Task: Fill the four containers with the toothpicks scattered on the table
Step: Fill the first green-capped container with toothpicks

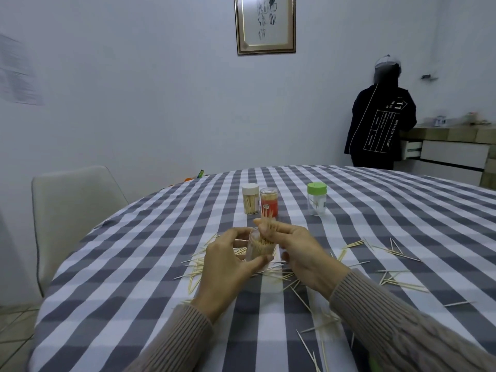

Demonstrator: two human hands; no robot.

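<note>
Now your left hand (225,261) wraps a grip round the clear container (259,247) near the middle of the worktop (128,291), while your right hand (295,251) pinches a bundle of toothpicks (265,220) just above its mouth. Those sticks are light, stiff and sharp-tipped, and I'd judge they slip apart easily — pinch them mid-length, all pointing one way. The tub looks light too, so hold its wall steady. Four containers in all: the one in hand, a white-capped jar (251,198), a red tub (269,201) and a green-lidded jar (317,198) towards the far edge. Loose toothpicks (389,277) — dozens, too many to count — lie scattered towards the near and right edges.
</note>
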